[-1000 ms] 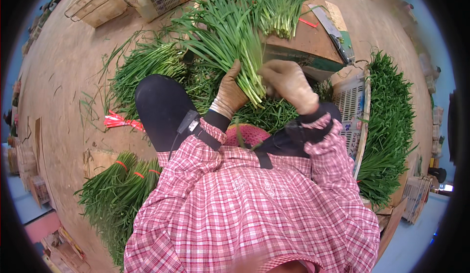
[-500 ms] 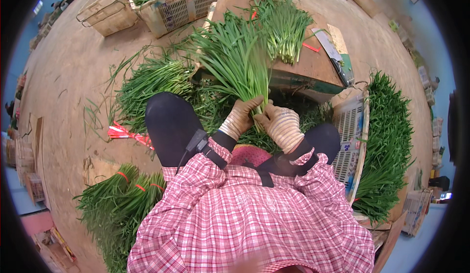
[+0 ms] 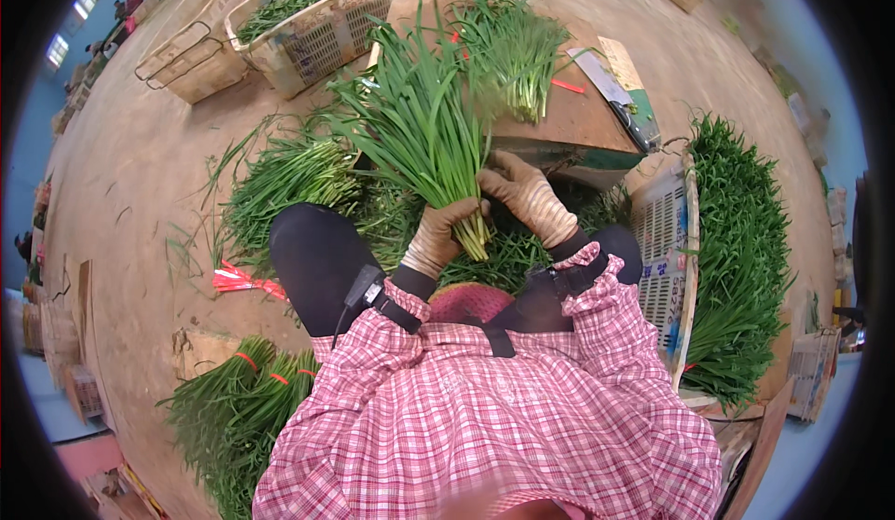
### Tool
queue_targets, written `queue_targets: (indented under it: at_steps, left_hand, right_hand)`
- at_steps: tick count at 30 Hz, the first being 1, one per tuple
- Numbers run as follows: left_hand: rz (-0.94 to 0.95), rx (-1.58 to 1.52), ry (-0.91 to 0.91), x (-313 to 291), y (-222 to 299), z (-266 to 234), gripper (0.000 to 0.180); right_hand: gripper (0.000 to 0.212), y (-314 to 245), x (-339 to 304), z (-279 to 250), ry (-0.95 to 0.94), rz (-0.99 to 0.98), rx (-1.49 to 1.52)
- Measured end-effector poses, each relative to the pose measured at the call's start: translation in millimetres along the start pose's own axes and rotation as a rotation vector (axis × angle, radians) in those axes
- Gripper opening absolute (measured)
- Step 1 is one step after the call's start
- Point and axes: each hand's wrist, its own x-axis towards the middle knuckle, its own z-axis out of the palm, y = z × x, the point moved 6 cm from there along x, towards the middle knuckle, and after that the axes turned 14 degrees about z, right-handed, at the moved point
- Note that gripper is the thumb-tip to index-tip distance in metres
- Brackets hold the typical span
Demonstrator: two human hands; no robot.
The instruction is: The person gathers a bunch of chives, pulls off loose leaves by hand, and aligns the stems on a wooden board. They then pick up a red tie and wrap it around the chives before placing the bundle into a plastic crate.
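My left hand (image 3: 442, 237), in a striped, soiled glove, is closed round the lower stalks of a bunch of garlic chives (image 3: 415, 124). The pale cut ends point down toward me and the leaves fan out away from me. My right hand (image 3: 533, 201), gloved alike, is at the bunch's right side, its fingers apart and the tips at the stalks. Beyond the bunch, more chives (image 3: 522, 59) lie on a brown block-like stand (image 3: 536, 143). A broad-bladed knife (image 3: 611, 91) rests at the stand's right end, near a red strip (image 3: 567, 86).
Loose chives (image 3: 289, 184) lie left of my knee, with red ties (image 3: 244, 280) nearby. Tied bunches (image 3: 238, 408) sit at lower left. A crate (image 3: 667, 240) full of chives (image 3: 736, 259) stands at my right. Two more crates, one pale (image 3: 322, 49) and one brownish (image 3: 196, 68), stand far left.
My left hand has moved slightly down and left, with the bunch. My right hand has shifted up from the stalk ends to the bunch's side, its fingers more spread. The view has shifted slightly.
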Motion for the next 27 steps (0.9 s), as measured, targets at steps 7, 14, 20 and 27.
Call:
queue_targets:
  at_steps: [7, 14, 20, 27]
  left_hand:
    - [0.443, 0.736, -0.288, 21.4, 35.7, 20.9, 0.051]
    - [1.075, 1.396, -0.772, 118.3, 126.2, 75.5, 0.037]
    - [0.687, 1.987, -0.691, 175.8, 84.8, 18.2, 0.064]
    - [0.785, 1.174, -0.191, 110.2, 118.4, 47.6, 0.042]
  right_hand:
    - [0.04, -49.4, 29.3, 0.4, -0.167, -0.118, 0.36]
    - [0.046, -172.3, 36.3, -27.9, -0.015, -0.581, 0.141]
    - [0.036, -125.5, 111.7, -26.5, 0.177, -0.745, -0.085]
    - [0.055, -151.6, 73.3, 7.8, -0.241, -0.471, 0.198]
